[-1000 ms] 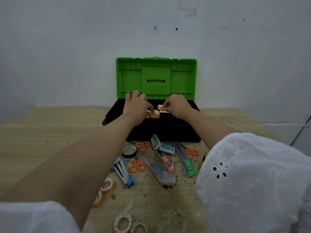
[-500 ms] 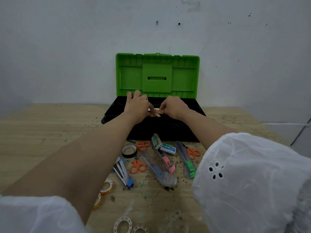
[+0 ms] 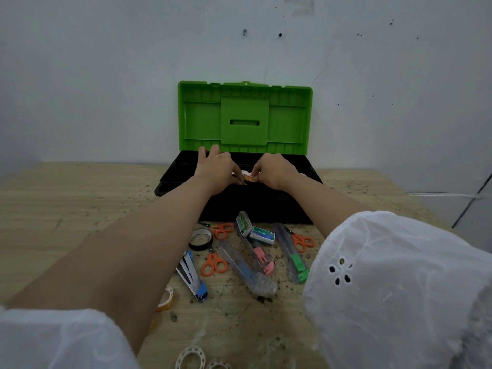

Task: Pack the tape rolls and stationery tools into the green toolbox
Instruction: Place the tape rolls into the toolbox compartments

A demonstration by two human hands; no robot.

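The green toolbox (image 3: 245, 115) stands open against the wall, lid upright, black base (image 3: 255, 206) in front. Both hands are over the base's middle. My right hand (image 3: 274, 170) pinches a small orange tape roll (image 3: 250, 178) just above the black tray. My left hand (image 3: 217, 169) rests beside it, fingertips touching the same roll; whatever else it holds is hidden. On the table near me lie a black tape roll (image 3: 201, 238), orange scissors (image 3: 213, 265), a blue stapler (image 3: 192, 278), staple boxes (image 3: 262, 233) and utility knives (image 3: 292, 254).
Clear tape rolls (image 3: 166, 299) lie by my left forearm, and white rolls (image 3: 190, 357) sit at the bottom edge. More orange scissors (image 3: 302, 241) lie at the right. The wooden table (image 3: 66, 203) is speckled with dirt. A wall rises right behind the toolbox.
Both hands have come closer together over the toolbox base. The two orange rolls seen apart a second ago are now pressed together between the fingertips, lower toward the tray.
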